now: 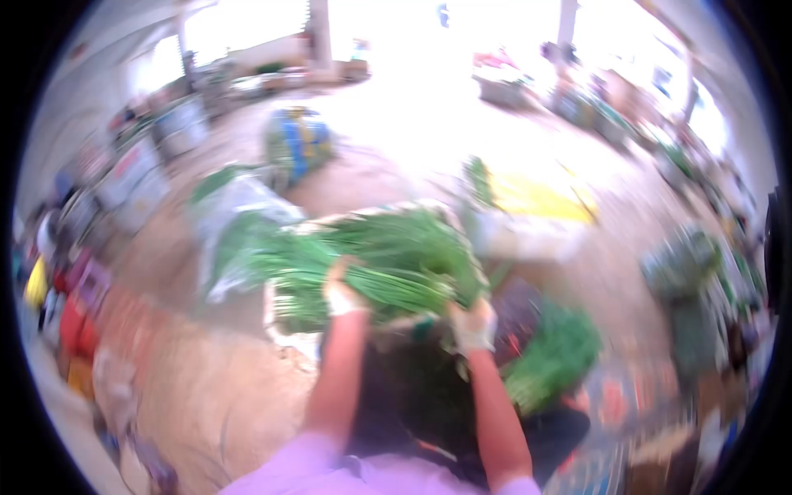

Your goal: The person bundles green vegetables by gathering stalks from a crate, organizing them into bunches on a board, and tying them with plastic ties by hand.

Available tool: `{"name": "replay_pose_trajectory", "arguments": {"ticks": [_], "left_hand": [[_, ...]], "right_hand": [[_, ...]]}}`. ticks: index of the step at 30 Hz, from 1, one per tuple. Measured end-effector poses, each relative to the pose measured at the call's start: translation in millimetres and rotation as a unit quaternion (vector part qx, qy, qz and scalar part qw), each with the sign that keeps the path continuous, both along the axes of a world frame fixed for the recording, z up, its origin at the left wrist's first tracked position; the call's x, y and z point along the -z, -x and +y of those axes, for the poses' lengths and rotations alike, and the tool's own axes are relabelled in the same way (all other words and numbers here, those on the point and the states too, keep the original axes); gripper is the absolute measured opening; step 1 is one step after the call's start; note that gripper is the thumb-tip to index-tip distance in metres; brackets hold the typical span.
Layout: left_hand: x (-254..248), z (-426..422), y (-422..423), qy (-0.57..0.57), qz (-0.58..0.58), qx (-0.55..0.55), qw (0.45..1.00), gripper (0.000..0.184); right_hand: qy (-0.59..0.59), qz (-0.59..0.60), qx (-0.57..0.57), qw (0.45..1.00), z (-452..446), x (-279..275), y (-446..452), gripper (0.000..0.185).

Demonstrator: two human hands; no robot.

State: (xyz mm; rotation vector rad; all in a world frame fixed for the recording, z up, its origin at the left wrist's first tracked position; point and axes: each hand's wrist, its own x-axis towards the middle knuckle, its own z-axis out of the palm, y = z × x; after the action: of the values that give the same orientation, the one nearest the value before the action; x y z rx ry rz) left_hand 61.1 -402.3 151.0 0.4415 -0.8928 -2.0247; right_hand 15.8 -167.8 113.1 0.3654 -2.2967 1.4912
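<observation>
A light-coloured basket [278,318] in front of me is heaped with long, thin green stalks that look like scallions [379,235]. My left hand [343,290] is closed around the middle of a bunch of scallions [396,289] lying across the top of the heap. At the pale ends of that bunch, by the basket's right corner, my right hand [473,324] is closed on it. Both hands appear to wear whitish gloves with bare fingertips. Motion blur hides the exact finger positions.
Another green bundle [557,355] lies near my right knee. Clear plastic with greens [239,219] sits left of the basket. Beyond stand a blue-and-yellow wrapped bale [299,142] and a pale box with a yellow top [540,198]. Bags and goods line both walls.
</observation>
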Motion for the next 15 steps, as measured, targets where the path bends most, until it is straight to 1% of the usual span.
{"name": "replay_pose_trajectory", "arguments": {"ticks": [1, 2, 3, 4, 5, 6, 8, 9, 11, 12, 13, 15], "left_hand": [[-32, 19, -13, -0.071, -0.057, -0.006, 0.996, 0.018], [33, -10, 13, -0.092, 0.032, 0.036, 0.995, 0.017], [31, -6, 10, -0.031, 0.057, 0.035, 0.997, 0.015], [22, -4, 8, -0.109, 0.067, 0.063, 0.990, 0.014], [19, -2, 8, -0.158, 0.066, 0.070, 0.983, 0.015], [23, -4, 6, -0.184, 0.057, 0.063, 0.979, 0.014], [13, 0, -5, -0.171, 0.054, 0.046, 0.983, 0.016], [13, 2, -6, -0.160, 0.058, 0.042, 0.985, 0.017], [16, 1, -8, -0.151, 0.072, 0.037, 0.985, 0.017], [14, 1, -12, -0.140, 0.059, 0.050, 0.987, 0.016], [13, -2, -15, -0.139, 0.060, 0.043, 0.988, 0.016], [10, -3, -15, -0.121, 0.050, 0.011, 0.991, 0.015]], "right_hand": [[0.085, -0.010, -0.063, 0.994, -2, -20, -9, 0.036], [0.041, 0.036, -0.066, 0.996, 2, -24, -10, 0.034], [0.100, -0.021, -0.073, 0.992, -4, -32, -15, 0.032], [0.094, -0.030, -0.089, 0.991, -5, -16, -8, 0.036], [0.085, -0.041, -0.092, 0.991, 0, -1, -2, 0.040], [0.066, -0.049, -0.099, 0.992, 2, 7, -2, 0.039], [0.027, -0.070, -0.113, 0.991, 5, 7, -6, 0.040], [0.039, -0.049, -0.116, 0.991, 5, 14, -1, 0.043], [-0.003, -0.017, -0.094, 0.995, 4, 25, 2, 0.046], [-0.007, -0.013, -0.085, 0.996, 3, 28, 1, 0.039], [-0.007, -0.013, -0.093, 0.996, 1, 26, -1, 0.039], [0.029, -0.041, -0.088, 0.995, 3, 26, -2, 0.028]]}}
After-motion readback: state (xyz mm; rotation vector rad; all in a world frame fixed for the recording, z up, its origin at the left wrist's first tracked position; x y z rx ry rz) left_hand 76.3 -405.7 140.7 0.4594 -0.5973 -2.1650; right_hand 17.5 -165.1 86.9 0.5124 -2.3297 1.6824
